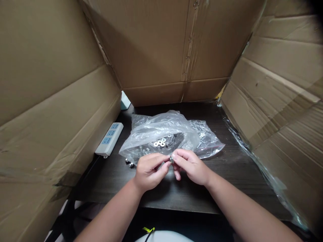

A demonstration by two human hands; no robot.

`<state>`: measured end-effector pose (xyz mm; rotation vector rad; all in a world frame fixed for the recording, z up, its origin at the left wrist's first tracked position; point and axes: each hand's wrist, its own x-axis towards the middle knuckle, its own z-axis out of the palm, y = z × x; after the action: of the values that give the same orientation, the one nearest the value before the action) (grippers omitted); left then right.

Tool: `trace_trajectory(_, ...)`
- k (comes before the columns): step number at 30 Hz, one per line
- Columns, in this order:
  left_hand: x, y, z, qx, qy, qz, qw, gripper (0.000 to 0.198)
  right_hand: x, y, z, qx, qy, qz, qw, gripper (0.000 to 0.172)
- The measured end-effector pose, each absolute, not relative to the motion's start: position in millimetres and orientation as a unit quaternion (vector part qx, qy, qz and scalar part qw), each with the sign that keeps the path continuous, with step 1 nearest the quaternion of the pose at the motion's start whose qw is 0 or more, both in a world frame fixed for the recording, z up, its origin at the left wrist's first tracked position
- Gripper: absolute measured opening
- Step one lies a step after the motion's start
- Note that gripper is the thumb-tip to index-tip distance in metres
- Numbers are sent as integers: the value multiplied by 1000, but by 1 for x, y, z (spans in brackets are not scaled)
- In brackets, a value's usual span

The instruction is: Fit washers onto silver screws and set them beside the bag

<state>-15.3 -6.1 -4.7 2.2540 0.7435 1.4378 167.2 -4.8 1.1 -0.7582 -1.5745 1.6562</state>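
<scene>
My left hand [151, 170] and my right hand [192, 167] meet at the front of the table, both with thumb and fingers closed in a pinch. Between their fingertips is a small silver nut [171, 159], partly covered, so its finer shape is hard to make out. Just beyond the hands lies a clear plastic bag [153, 129], its mouth spread towards me. Flat ring washers [159, 143] and small dark pieces show inside it. To the left of my left hand, two small metal fasteners [129, 163] rest on the table beside the bag.
A second clear bag [209, 141] with small metal parts lies at the right, partly beneath the first. A white power strip [109, 139] stands along the left side. Cardboard walls [161, 50] enclose the dark wooden table [242, 178] at left, back and right.
</scene>
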Motion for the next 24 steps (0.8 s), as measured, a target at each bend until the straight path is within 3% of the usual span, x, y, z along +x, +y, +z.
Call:
trace_trajectory(7, -11, -12, -6, 762, 329, 523, 197, 17, 167, -6, 4, -322, -743, 430, 400, 25)
trace_trajectory(10, -10, -13, -5, 757, 339, 521, 202, 14, 167, -6, 6, -316, -762, 393, 406, 23)
trace_trajectory(16, -11, -9, -6, 754, 344, 534, 171, 13, 169, -4, 2, -314, -705, 483, 414, 29)
trace_trajectory(20, -31, -18, 7, 731, 366, 572, 62, 17, 173, 0, -2, -315, -610, 561, 463, 33)
trace_trajectory(24, -74, -43, 15, 722, 404, 560, -51, 28, 175, 0, -4, -323, -604, 553, 474, 34)
